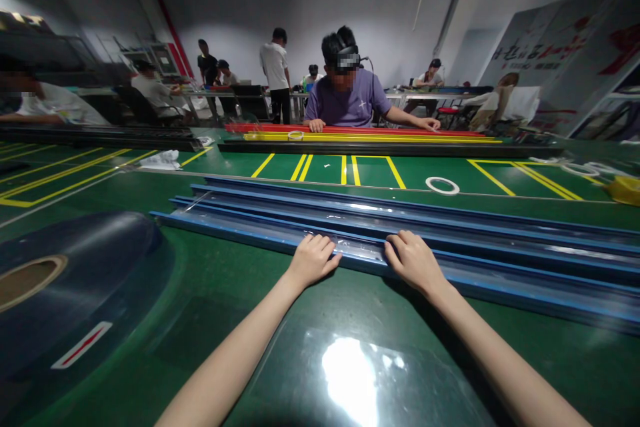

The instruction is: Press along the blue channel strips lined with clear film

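Observation:
Several long blue channel strips [240, 230] lie side by side across the green table, with clear film [360, 248] showing in the nearest one. My left hand [313, 260] is closed on the near edge of that front strip, fingers bent over into the channel and thumb along the outer side. A short way to the right, my right hand [413, 260] grips the same strip, its fingers curled over the edge. The fingertips of both hands are partly hidden.
A large roll of clear film [115, 253] lies at left. A shiny clear sheet [400, 387] lies in front of me. Beyond are a white tape ring [443, 185], red, yellow [375, 137] and black strips, and a person [350, 97] seated opposite.

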Motion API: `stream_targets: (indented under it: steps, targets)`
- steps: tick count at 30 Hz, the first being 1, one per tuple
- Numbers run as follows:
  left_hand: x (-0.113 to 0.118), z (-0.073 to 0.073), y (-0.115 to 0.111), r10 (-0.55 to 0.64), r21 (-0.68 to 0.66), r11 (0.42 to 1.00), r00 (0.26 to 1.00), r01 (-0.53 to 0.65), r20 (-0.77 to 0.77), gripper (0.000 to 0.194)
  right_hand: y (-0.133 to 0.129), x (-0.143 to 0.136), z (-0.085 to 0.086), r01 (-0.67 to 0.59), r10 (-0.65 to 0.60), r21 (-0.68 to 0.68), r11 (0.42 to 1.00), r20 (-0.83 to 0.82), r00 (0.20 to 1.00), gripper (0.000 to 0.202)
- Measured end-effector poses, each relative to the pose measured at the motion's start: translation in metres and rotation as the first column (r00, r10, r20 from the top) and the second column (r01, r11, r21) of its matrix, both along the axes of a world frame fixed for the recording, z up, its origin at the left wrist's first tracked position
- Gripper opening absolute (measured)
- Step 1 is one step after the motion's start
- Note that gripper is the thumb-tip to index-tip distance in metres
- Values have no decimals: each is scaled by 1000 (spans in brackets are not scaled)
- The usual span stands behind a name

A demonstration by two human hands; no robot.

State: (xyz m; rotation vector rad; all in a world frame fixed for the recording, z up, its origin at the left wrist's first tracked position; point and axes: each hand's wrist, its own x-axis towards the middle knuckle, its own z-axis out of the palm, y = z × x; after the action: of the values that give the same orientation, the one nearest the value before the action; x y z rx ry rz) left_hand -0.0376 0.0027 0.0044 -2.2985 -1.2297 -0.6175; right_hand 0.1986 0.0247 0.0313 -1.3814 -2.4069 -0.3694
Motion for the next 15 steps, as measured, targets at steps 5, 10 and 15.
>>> stream_targets:
  steps: [5, 10, 15]
  targets:
    - [1, 1, 0, -22, -14, 1000, 1000, 22, -9, 32, 0, 2, 0, 8, -8, 2, 1000, -14, 1000, 34]
    - [2, 3, -2, -11, -26, 1000, 1000, 11, 9, 33, -1, 0, 0, 17, -17, 4, 1000, -22, 1000, 33]
    - [4, 3, -1, 5, -12, 1000, 999, -4, 33, 35, -1, 0, -1, 28, -27, 10, 1000, -20, 999, 32]
